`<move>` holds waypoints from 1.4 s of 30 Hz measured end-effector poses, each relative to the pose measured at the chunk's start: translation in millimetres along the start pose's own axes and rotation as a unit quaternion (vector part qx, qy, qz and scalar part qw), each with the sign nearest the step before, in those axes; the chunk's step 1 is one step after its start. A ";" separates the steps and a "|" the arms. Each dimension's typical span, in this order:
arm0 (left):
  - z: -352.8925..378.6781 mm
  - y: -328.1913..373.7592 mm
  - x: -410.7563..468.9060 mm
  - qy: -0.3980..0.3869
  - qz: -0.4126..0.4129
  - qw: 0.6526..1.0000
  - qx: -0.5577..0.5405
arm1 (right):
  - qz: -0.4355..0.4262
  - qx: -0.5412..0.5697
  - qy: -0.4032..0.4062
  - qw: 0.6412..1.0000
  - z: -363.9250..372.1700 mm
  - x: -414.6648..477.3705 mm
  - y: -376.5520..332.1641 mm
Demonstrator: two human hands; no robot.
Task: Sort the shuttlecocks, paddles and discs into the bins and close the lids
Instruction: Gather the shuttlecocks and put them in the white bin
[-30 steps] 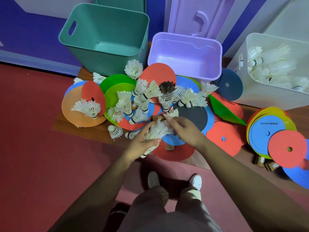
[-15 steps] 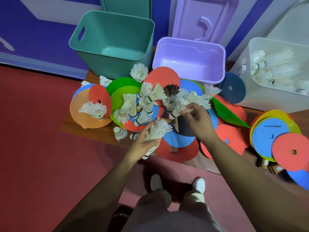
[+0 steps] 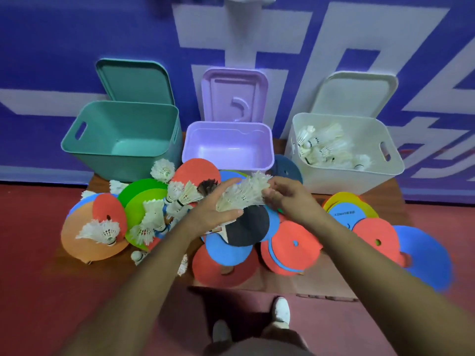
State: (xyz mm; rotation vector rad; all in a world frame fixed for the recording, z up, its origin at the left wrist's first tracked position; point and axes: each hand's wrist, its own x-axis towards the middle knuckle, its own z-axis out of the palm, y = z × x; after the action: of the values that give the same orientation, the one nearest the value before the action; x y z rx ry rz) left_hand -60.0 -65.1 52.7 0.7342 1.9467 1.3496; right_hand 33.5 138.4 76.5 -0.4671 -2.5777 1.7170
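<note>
Nearest me, my left hand (image 3: pixel 213 211) is curled round a bunch of shuttlecocks (image 3: pixel 241 194), held just above the pile. My right hand (image 3: pixel 288 199) pinches the feather end of the same bunch. Under them lies a black paddle (image 3: pixel 248 226) among the coloured discs (image 3: pixel 293 245), with loose shuttlecocks (image 3: pixel 102 231) scattered to the left. I judge the bunch very light and easily crushed, since feather skirts bend. Better to cradle it loosely or take the cork ends than to squeeze. Beyond the pile stand a green bin (image 3: pixel 123 165), a purple bin (image 3: pixel 226 163) and, to the right, a white bin (image 3: pixel 334 179) already holding shuttlecocks, which is where this bunch belongs, I think. The lids (image 3: pixel 234 96) lean on the wall (image 3: pixel 77 47) behind.
</note>
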 end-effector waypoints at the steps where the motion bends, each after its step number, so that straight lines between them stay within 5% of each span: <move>1: 2.7 16.3 12.3 -0.003 0.012 1.000 0.019 | -0.005 -0.009 0.021 1.000 -16.6 3.0 -0.9; 5: 21.3 79.8 68.8 0.012 0.054 0.990 0.129 | -0.028 -0.068 0.141 0.987 -89.4 13.6 -4.3; 13: 89.9 136.6 214.5 0.000 0.063 0.967 0.248 | 0.001 0.002 0.209 0.978 -223.0 56.3 33.8; 21: 153.6 98.6 312.9 -0.143 0.032 0.915 0.376 | 0.129 -0.124 0.134 0.975 -282.2 96.5 128.1; 26: 173.4 73.8 322.1 -0.150 0.016 0.920 0.362 | 0.154 -0.208 0.065 0.964 -277.8 97.1 166.2; 32: 189.6 70.6 338.0 -0.164 0.020 0.928 0.334 | 0.090 -0.196 0.151 0.965 -277.9 95.5 176.8; 35: 191.1 58.6 331.8 -0.215 -0.027 0.916 0.339 | 0.143 -0.258 0.023 0.955 -284.9 96.2 188.8; 37: 189.8 62.5 328.5 -0.178 -0.036 0.932 0.315 | 0.166 -0.276 -0.019 0.947 -293.6 94.7 192.5; 42: 164.3 98.9 294.5 -0.012 0.013 0.988 0.153 | 0.088 -0.258 0.093 0.958 -299.8 90.7 164.5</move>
State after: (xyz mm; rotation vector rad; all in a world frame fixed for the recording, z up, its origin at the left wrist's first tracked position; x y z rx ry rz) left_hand -111.6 282.5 46.6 0.9183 2.1578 1.0606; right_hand 37.8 489.6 33.4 -0.8442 -2.8874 0.9432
